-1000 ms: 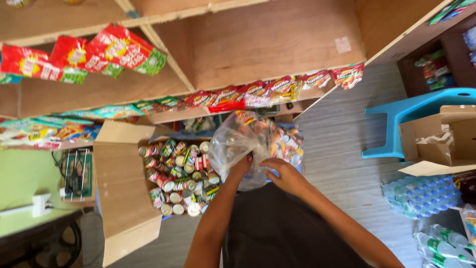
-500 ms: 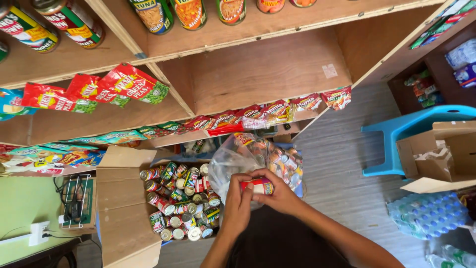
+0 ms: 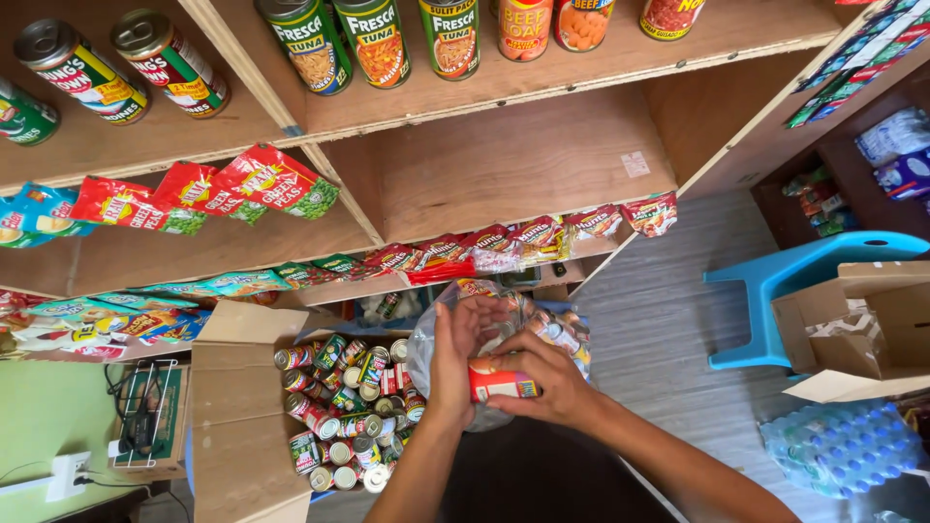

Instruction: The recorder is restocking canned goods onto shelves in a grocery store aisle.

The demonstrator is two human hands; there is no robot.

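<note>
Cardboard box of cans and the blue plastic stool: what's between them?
Head view: both hands, left and right, holding a red can over a clear plastic bag of cans.

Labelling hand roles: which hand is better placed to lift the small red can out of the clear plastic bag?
Right, probably. The right hand already has its fingers wrapped around the small red can, while the left hand grips the clear plastic bag at its mouth, steadying it.
</note>
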